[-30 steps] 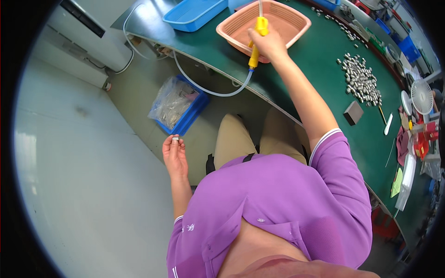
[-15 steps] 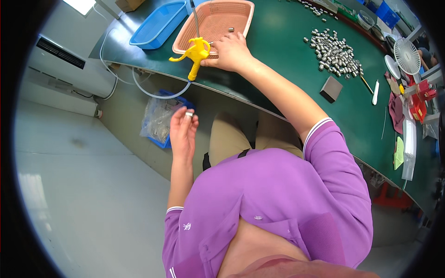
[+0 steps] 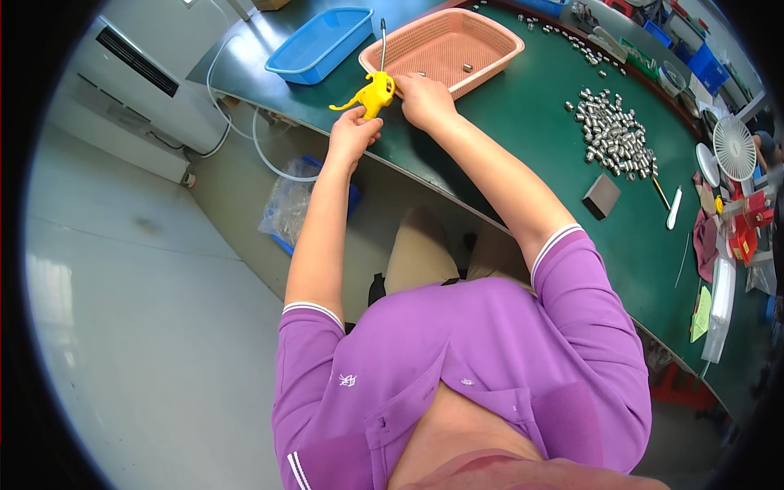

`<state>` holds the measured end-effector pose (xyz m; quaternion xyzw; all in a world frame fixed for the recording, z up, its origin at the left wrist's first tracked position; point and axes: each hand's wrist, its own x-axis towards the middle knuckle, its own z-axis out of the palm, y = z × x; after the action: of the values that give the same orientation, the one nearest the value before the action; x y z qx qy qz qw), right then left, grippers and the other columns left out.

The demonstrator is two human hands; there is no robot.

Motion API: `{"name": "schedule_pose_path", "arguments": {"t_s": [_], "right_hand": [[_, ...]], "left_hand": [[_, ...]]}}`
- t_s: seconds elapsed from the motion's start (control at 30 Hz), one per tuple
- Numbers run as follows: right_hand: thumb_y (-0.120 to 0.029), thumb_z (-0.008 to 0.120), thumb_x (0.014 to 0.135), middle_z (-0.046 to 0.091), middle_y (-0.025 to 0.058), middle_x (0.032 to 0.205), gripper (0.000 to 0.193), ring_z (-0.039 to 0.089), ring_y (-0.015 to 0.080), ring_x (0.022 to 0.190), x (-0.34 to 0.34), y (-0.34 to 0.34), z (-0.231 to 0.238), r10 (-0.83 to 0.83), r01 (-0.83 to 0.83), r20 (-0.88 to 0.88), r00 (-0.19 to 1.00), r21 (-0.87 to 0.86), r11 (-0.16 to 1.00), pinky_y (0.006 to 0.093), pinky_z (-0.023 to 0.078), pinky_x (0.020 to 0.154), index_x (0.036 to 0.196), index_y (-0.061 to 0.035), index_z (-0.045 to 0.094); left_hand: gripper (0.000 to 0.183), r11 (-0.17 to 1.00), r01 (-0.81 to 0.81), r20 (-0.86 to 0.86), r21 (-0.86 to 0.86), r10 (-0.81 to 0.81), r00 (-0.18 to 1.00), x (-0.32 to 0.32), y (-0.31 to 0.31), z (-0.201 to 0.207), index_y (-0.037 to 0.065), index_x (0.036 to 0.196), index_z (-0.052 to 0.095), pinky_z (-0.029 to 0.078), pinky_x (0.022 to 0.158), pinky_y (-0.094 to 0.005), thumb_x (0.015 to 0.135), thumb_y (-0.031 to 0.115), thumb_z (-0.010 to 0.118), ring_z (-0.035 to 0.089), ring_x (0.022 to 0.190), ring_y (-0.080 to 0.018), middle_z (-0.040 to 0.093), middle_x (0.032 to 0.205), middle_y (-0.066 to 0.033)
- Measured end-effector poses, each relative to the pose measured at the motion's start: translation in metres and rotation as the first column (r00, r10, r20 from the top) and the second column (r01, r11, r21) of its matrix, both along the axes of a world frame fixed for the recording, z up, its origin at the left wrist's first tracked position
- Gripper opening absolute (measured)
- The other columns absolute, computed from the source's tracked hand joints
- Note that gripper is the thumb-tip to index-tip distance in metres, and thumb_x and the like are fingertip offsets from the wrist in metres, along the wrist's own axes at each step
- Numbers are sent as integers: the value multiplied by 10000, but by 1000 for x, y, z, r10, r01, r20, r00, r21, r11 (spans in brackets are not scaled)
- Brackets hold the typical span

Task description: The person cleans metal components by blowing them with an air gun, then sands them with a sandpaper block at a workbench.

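Note:
A yellow air blow gun (image 3: 376, 95) with a long metal nozzle stands upright at the near left corner of a pink perforated basket (image 3: 498, 57). My left hand (image 3: 353, 139) closes around its lower handle. My right hand (image 3: 426, 101) is at the gun's right side, fingers curled against it in front of the basket; its thumb and fingertips are partly hidden. A small metal cylinder (image 3: 467, 68) lies in the basket, and a bit of another shows beside my right fingertips. No metal piece shows in my left hand.
A blue basket (image 3: 306, 75) stands left of the pink one. Many metal cylinders (image 3: 612, 135) are heaped on the green table, near a dark block (image 3: 602, 197) and a white-handled tool (image 3: 674, 208). A pale hose (image 3: 265, 151) loops below the table edge above a blue crate (image 3: 353, 200).
My left hand has risen from below the table edge to the blow gun's handle; the small metal piece it held is out of sight. The gun has shifted toward me relative to the pink basket.

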<state>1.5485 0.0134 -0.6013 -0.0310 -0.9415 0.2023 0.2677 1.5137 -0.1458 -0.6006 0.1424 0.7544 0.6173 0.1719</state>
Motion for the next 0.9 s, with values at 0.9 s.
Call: {"name": "schedule_pose_path", "arguments": {"t_s": [0.9], "right_hand": [[-153,459,883,540,158,922,239,606,213,803,151,80,43,-162,-65,-86,983,-989,134,291,558,650,965,67,416]], "left_hand": [[342,893,252,-504,-373,-423,753,102,-3,39,30,1042,559,455,620,-275,703,35,597,520,628,-163,486,768,-76]]}}
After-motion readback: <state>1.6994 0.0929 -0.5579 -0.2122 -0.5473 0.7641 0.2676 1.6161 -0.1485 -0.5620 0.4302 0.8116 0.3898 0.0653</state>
